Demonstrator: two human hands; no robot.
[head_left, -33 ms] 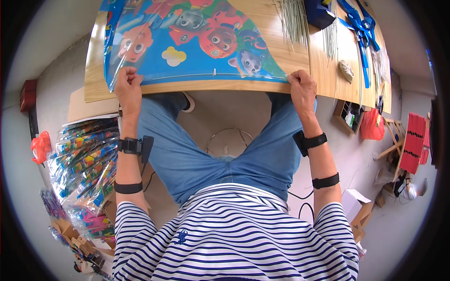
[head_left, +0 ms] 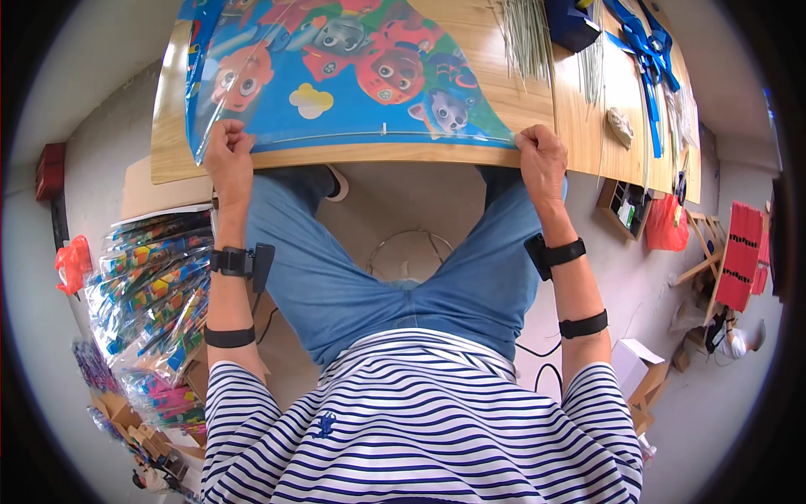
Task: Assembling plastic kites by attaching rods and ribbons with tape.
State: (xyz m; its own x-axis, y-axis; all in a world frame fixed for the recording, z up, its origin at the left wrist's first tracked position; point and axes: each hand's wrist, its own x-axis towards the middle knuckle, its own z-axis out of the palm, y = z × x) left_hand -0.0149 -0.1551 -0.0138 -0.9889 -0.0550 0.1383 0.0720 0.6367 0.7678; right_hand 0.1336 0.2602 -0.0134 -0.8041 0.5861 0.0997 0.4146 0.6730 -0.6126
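Cartoon-print plastic kite sheet [head_left: 336,76] pinched at both near corners by left hand [head_left: 228,160] and right hand [head_left: 541,160] fingers, held taut, flat on wooden surface [head_left: 520,105]; thin sticks [head_left: 527,34] beyond right fingers.

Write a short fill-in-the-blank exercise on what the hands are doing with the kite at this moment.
1. The left hand and the right hand grip the ends of the colourful kite's ____ edge.
2. The kite lies on a ____ table.
3. The person's shirt is ____.

Missing words: near; wooden; striped
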